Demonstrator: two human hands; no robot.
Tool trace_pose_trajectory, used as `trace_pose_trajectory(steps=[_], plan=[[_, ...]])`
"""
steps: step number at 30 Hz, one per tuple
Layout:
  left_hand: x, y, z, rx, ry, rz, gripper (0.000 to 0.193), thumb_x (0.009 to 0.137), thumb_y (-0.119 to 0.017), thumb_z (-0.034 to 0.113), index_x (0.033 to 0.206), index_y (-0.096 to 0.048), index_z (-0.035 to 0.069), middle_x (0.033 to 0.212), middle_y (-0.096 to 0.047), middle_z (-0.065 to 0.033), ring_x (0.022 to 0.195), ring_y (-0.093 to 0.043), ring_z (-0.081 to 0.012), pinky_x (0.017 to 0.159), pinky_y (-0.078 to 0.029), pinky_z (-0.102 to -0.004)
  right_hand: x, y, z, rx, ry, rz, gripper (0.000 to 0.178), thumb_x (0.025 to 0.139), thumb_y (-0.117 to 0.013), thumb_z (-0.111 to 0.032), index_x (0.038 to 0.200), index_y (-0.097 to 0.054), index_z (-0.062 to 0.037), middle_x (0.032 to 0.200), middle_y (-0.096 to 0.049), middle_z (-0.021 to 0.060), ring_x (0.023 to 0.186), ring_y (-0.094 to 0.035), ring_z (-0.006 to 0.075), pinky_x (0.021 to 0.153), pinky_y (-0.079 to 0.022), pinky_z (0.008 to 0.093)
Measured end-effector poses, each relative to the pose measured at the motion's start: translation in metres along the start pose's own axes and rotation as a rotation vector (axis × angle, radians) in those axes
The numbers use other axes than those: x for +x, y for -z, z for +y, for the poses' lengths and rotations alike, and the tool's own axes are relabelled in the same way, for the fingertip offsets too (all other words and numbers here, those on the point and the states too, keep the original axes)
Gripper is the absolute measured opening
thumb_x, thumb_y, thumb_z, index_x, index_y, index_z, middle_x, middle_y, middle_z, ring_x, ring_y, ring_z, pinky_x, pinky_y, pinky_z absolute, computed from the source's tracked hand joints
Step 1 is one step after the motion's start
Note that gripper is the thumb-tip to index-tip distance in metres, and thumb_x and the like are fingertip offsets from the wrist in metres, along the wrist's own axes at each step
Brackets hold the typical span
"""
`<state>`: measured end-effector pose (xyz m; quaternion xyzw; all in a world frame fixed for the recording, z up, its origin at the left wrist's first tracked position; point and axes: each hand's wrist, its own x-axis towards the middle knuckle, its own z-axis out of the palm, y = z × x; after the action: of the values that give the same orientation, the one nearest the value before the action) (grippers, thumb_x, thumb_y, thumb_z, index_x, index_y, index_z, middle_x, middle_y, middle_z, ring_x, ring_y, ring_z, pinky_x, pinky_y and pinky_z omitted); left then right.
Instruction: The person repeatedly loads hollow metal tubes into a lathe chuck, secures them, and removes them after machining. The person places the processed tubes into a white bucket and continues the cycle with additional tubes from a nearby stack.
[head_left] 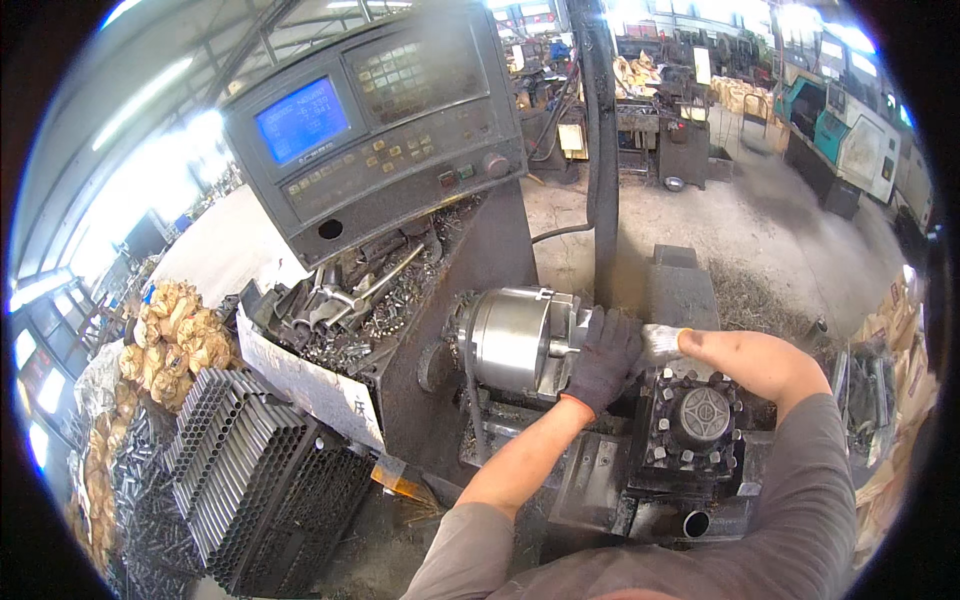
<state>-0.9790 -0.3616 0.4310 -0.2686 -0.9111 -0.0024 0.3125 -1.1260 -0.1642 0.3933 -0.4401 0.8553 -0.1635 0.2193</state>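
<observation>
My left hand (604, 362), in a dark glove with an orange cuff, is at the jaws of the metal lathe chuck (508, 340). Its fingers curl over something at the chuck's front that the glove hides. Just right of it is my right hand (662, 343), in a whitish glove, closed and close to the left fingers. Whatever it grips is out of sight. Below the right forearm sits the square tool post (703, 415), with bolts around its top and a round cap.
A control panel (370, 120) with a lit blue screen rises at the upper left. Loose tools and metal chips lie on the ledge (350, 290) under it. Stacked metal tubes (240, 470) stand at lower left, beside wrapped bundles (175, 340). A dark vertical post (603, 150) stands behind the chuck.
</observation>
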Motion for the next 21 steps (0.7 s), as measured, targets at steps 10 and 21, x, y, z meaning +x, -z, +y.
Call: trace_pose_trajectory(steps=[10, 21], plan=[[0.005, 0.013, 0.003, -0.068, 0.066, -0.066, 0.067, 0.077, -0.079, 0.033, 0.135, -0.062, 0.005, 0.141, -0.057, -0.0210, 0.144, -0.043, -0.0435, 0.128, -0.022, -0.0635, -0.021, 0.030, -0.012, -0.074, -0.224, -0.375, 0.032, 0.097, -0.075, -0.035, 0.111, -0.081, -0.0077, 0.110, -0.079, 0.0119, 0.098, -0.073, 0.0209, 0.089, -0.057, 0.0397], [0.006, -0.002, 0.004, -0.027, 0.102, -0.111, 0.075, 0.082, -0.081, 0.040, 0.151, -0.055, 0.021, 0.140, -0.058, -0.0180, 0.141, -0.047, -0.0414, 0.126, -0.027, -0.0614, -0.184, 0.053, 0.013, -0.148, -0.370, 0.156, 0.033, 0.092, -0.076, -0.022, 0.118, -0.072, -0.0021, 0.099, -0.078, 0.0133, 0.084, -0.072, 0.0239, 0.073, -0.057, 0.0410]])
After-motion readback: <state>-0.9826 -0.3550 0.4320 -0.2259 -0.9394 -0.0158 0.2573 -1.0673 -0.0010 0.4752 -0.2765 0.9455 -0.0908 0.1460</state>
